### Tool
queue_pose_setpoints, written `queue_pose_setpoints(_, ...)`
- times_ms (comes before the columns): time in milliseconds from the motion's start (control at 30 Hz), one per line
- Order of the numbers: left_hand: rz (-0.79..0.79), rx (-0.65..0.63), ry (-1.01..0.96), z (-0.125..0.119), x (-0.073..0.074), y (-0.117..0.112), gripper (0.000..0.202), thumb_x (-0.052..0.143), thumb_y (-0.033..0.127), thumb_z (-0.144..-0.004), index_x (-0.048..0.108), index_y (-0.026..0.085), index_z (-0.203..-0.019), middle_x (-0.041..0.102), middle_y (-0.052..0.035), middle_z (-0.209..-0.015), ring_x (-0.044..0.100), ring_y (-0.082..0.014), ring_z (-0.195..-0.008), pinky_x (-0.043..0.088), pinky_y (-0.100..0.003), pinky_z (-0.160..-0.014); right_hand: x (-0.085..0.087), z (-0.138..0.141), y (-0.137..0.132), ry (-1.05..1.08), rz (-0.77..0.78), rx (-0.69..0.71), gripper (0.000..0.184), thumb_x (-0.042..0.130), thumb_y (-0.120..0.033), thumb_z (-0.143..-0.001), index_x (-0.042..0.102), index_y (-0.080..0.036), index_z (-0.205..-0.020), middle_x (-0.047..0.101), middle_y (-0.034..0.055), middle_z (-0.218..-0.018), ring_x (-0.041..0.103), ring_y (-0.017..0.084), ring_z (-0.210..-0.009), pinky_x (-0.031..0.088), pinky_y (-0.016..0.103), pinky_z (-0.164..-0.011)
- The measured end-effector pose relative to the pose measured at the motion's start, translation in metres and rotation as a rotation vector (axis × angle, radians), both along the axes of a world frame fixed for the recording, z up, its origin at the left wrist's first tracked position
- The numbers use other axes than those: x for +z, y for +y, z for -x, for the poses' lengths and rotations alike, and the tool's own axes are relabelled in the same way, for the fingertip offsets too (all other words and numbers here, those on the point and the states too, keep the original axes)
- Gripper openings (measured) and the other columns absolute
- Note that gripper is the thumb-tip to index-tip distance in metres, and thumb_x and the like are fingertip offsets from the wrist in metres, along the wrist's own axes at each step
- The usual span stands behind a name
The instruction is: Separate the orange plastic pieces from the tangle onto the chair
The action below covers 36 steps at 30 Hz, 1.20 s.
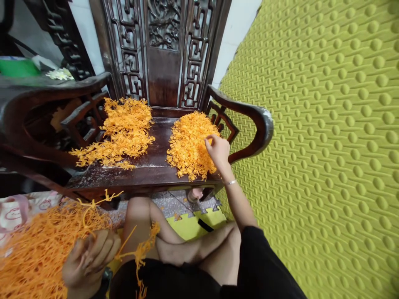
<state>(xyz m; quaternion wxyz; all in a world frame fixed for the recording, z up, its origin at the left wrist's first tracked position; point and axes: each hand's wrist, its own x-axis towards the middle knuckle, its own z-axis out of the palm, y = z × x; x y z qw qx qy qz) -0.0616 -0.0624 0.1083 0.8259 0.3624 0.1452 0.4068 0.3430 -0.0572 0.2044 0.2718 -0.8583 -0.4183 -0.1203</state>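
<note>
My right hand (217, 150) reaches onto the seat of a dark carved wooden chair (146, 170) and pinches at the right-hand heap of small orange plastic pieces (187, 145); its fingers are closed on the pile's edge. A second, looser heap of orange pieces (123, 131) lies on the seat's left half. My left hand (89, 259) is low at the bottom left, fingers curled round a thin orange plastic sprue (137, 251) that hangs over my lap. A big bundle of orange sprue strands (37, 249) lies beside that hand.
A yellow-green bumpy foam mat (327, 145) fills the right side. My crossed bare legs (187, 245) sit in front of the chair. The chair's curved armrests (249, 114) flank the seat. A dark table with a green object (17, 66) stands at the far left.
</note>
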Motion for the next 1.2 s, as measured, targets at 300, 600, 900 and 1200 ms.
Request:
queue_pose_setpoints(300,0.047,0.007,-0.150,0.012,0.008,-0.016,0.055,0.057,0.044,-0.087,0.030,0.018,-0.048,0.004,0.0059,-0.036,0.006,-0.0108,-0.036,0.021,-0.028,-0.037,0.018,0.010,0.031,-0.069,0.067,0.090,0.025,0.057,-0.028,-0.091,0.059,-0.013,-0.111,0.059,0.0086,-0.115,0.056,0.024,-0.109,0.043,0.050,-0.096)
queue_pose_setpoints(600,0.046,0.203,-0.285,-0.017,0.039,-0.012,0.058,0.058,0.037,-0.089,0.015,0.018,-0.055,0.004,0.0092,-0.040,0.003,-0.0090,-0.038,0.025,-0.015,-0.037,0.000,0.154,-0.066,0.287,-0.002,1.050,0.041,0.068,-0.042,-0.080,0.058,-0.021,-0.114,0.064,0.0054,-0.113,0.060,0.019,-0.105,0.047,0.033,-0.094)
queue_pose_setpoints(900,-0.134,0.180,-0.064,-0.041,0.037,-0.047,0.043,0.060,0.040,-0.089,0.050,0.015,-0.057,0.045,0.0044,-0.046,0.045,-0.0091,-0.044,0.038,-0.021,-0.047,-0.046,0.221,-0.099,0.828,0.314,1.320,0.037,0.056,-0.046,-0.086,0.053,-0.016,-0.107,0.063,0.0007,-0.083,0.059,0.011,-0.067,0.047,0.021,-0.059)
queue_pose_setpoints(1200,-0.089,0.293,0.055,-0.012,0.045,-0.039,0.049,0.049,0.035,-0.095,0.036,0.017,-0.052,0.026,0.0069,-0.041,0.034,-0.0074,-0.038,0.036,-0.019,-0.046,-0.031,0.212,-0.130,0.692,0.432,1.184,0.038,0.050,-0.048,-0.090,0.043,-0.018,-0.069,0.035,-0.0067,-0.059,0.034,0.008,-0.054,0.027,0.021,-0.052)
